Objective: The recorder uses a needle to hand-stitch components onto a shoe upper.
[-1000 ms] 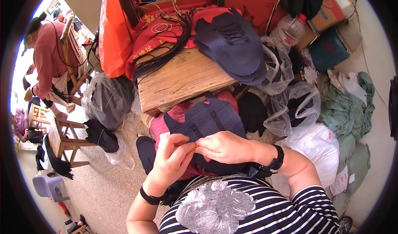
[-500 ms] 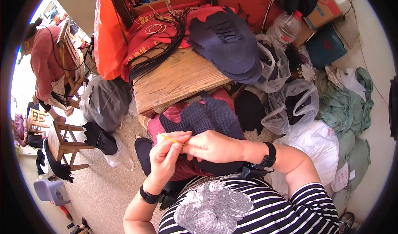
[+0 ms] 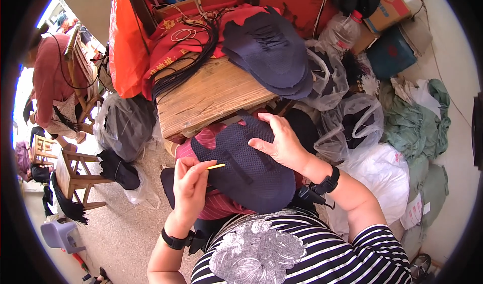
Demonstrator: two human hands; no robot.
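Note:
A dark navy knit shoe upper (image 3: pixel 269 183) lies across my lap, over red striped cloth (image 3: pixel 214 211). Narrow dark strips cross its face. Between thumb and fingers, my left hand (image 3: pixel 188 186) pinches a slim yellow rod (image 3: pixel 217 166), its bare end over the upper's left side; I cannot make out its tip. My right hand (image 3: pixel 287 145) is at the upper's far right part, fingers apart, and nothing shows in it. Ahead, a stack of similar navy uppers (image 3: pixel 271 47) rests on a wooden tabletop (image 3: pixel 214 95), beside a bundle of black laces (image 3: pixel 193 65).
Left of the table hang an orange bag (image 3: pixel 126 47) and a grey plastic bag (image 3: pixel 123 125). A wooden stool (image 3: pixel 75 171) stands farther left, near a seated person (image 3: pixel 53 83). Plastic bags (image 3: pixel 352 128) and green cloth (image 3: pixel 417 128) crowd the right side.
My hands were together over the upper, around the yellow rod. Now they are apart: the right has moved away to the far right part and opened, while the left keeps the rod.

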